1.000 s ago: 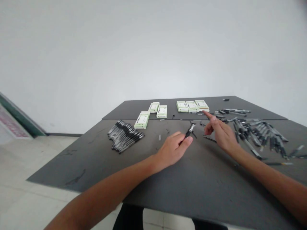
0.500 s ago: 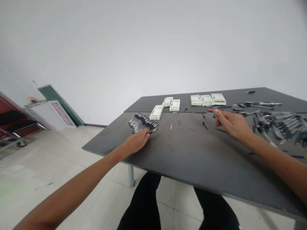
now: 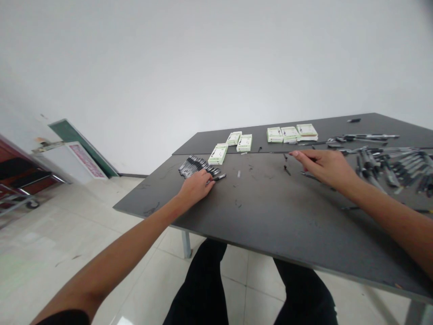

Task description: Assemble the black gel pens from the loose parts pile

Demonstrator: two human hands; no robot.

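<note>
My left hand [image 3: 198,184] rests at the near edge of a row of clear-barrelled black pens [image 3: 190,166] on the dark table. Its fingers are closed on a pen [image 3: 220,177] whose end sticks out to the right. Over the right part of the table, my right hand [image 3: 326,167] has thumb and forefinger pinched together, pointing left. Whatever is at its fingertips is too thin to make out against the table seam. Small black pen parts [image 3: 287,170] lie just left of this hand, and a thin dark piece [image 3: 308,175] lies partly under it.
Pale green-and-white boxes [image 3: 218,154] stand behind the left row, with another group of boxes [image 3: 291,133] at the back. A large spread of loose pens [image 3: 399,168] covers the right side. A small clear strip [image 3: 238,174] lies mid-table [image 3: 250,216]. A white wall rises behind.
My left hand has drawn in around the pen at the end of the row, and more of that pen shows. My right hand has turned, fingertips slightly farther left. The view has shifted a little.
</note>
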